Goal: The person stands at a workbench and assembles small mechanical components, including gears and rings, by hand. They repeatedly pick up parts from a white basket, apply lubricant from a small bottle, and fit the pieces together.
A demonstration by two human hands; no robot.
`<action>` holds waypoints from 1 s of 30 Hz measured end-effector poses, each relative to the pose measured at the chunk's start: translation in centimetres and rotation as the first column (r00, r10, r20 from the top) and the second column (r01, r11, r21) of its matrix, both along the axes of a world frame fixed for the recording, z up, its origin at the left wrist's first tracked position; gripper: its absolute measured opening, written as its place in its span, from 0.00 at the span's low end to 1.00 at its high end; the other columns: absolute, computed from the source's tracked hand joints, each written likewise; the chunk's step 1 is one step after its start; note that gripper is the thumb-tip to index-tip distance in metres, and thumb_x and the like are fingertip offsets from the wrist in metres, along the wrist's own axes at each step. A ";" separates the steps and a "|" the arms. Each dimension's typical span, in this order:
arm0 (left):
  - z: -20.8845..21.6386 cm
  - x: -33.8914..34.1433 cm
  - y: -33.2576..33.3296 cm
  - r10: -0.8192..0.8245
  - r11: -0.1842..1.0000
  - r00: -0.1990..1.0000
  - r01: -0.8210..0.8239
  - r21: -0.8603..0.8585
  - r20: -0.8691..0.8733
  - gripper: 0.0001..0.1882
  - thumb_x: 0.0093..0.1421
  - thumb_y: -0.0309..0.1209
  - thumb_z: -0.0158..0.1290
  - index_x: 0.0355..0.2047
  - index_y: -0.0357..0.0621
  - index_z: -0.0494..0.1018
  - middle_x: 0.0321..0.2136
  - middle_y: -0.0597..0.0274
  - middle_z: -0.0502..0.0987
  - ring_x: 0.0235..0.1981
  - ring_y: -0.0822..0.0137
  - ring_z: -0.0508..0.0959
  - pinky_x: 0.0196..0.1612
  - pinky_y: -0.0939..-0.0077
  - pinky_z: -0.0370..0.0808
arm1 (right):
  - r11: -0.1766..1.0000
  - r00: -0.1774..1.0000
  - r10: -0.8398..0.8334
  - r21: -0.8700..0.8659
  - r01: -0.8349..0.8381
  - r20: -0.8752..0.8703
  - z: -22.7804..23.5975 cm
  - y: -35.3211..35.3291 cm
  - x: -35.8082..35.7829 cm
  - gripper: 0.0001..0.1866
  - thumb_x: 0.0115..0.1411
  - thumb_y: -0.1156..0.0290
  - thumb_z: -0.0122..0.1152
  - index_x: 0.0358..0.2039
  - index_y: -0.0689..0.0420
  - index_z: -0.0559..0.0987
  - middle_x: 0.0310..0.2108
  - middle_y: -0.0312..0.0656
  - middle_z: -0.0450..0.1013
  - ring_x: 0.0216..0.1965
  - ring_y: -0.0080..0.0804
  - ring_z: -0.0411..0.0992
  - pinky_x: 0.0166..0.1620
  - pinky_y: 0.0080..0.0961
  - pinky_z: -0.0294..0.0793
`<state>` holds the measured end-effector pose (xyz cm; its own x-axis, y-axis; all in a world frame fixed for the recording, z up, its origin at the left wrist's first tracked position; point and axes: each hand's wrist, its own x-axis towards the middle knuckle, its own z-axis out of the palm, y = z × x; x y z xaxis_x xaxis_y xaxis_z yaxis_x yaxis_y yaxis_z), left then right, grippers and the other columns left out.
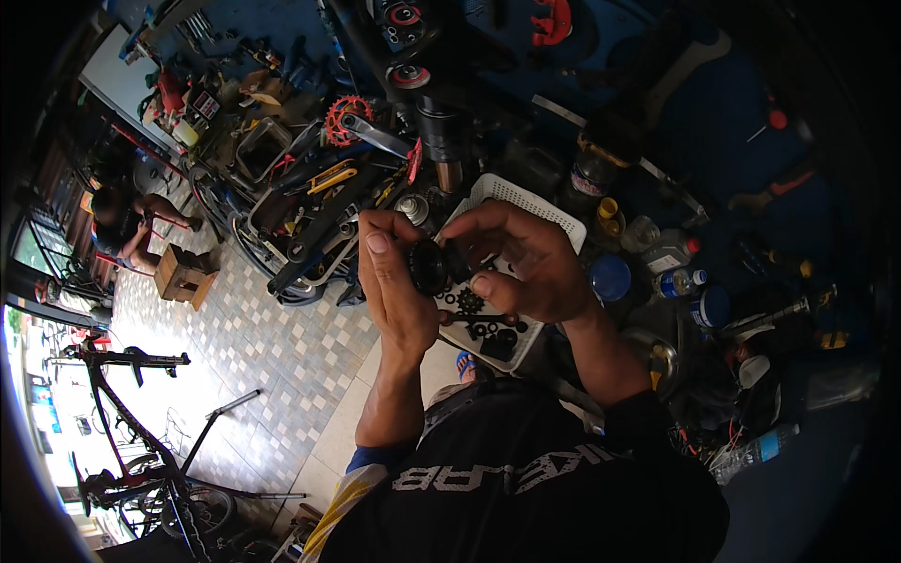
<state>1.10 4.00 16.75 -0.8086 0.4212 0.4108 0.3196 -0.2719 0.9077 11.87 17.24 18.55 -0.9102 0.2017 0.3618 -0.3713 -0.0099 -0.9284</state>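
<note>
My left hand (392,281) and my right hand (521,263) meet in the middle of the view, both gripping a small round black part (432,267) between the fingertips. The part hangs above a white perforated tray (526,199) that holds several small black rings and sprockets (474,314). My forearms rise from the lower edge, over my black shirt.
A bicycle frame with a red chainring (345,117) and a silver crank lies just beyond my hands. Blue-lidded tubs (610,277), bottles and tools crowd the right side. A wooden stool (183,274) stands at the left beside a seated person (127,225). A bike repair stand (131,413) is lower left.
</note>
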 end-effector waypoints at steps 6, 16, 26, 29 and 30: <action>-0.3 -0.2 0.1 -0.020 1.000 0.999 0.019 0.012 0.043 0.25 0.76 0.51 0.29 0.36 0.42 0.64 0.27 0.67 0.66 0.26 0.77 0.67 0.29 0.84 0.65 | 0.992 0.989 -0.069 0.098 0.082 -0.132 -0.5 0.3 -0.5 0.25 0.54 0.80 0.62 0.54 0.61 0.76 0.43 0.39 0.74 0.44 0.22 0.75 0.40 0.20 0.79; 0.0 0.0 0.5 -0.055 0.996 0.996 0.050 0.068 0.076 0.24 0.76 0.50 0.29 0.36 0.44 0.64 0.25 0.68 0.65 0.25 0.78 0.66 0.28 0.84 0.64 | 0.830 0.950 -0.174 0.481 0.284 -0.260 1.3 -0.5 -0.5 0.23 0.52 0.71 0.71 0.50 0.61 0.80 0.44 0.43 0.76 0.43 0.32 0.77 0.45 0.27 0.78; -0.6 -0.2 0.4 -0.141 0.984 0.947 0.101 0.148 0.288 0.23 0.75 0.53 0.31 0.37 0.48 0.64 0.21 0.69 0.64 0.16 0.77 0.66 0.17 0.84 0.60 | 0.687 0.906 -0.251 0.597 0.414 -0.340 2.3 -1.4 -0.6 0.26 0.52 0.66 0.75 0.51 0.63 0.80 0.43 0.46 0.77 0.42 0.37 0.78 0.44 0.30 0.79; 0.1 0.3 0.5 -0.165 0.978 0.927 0.109 0.180 0.336 0.22 0.75 0.52 0.32 0.37 0.48 0.63 0.21 0.70 0.63 0.16 0.78 0.65 0.17 0.85 0.60 | 0.705 0.913 -0.242 0.588 0.397 -0.328 2.3 -1.5 -0.6 0.26 0.53 0.66 0.75 0.50 0.62 0.80 0.43 0.46 0.77 0.41 0.37 0.78 0.43 0.29 0.79; 0.4 0.5 0.6 -0.176 0.975 0.920 0.115 0.188 0.351 0.22 0.75 0.52 0.32 0.37 0.48 0.63 0.21 0.70 0.63 0.16 0.78 0.64 0.17 0.84 0.60 | 0.703 0.911 -0.244 0.586 0.402 -0.332 2.3 -1.5 -0.6 0.26 0.53 0.66 0.75 0.50 0.62 0.80 0.43 0.46 0.77 0.41 0.36 0.78 0.43 0.29 0.79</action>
<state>1.64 4.55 17.15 -0.8495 0.4985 0.1727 -0.0776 -0.4419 0.8937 11.29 15.69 20.81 -0.7153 0.1229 0.6880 -0.4262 0.7034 -0.5688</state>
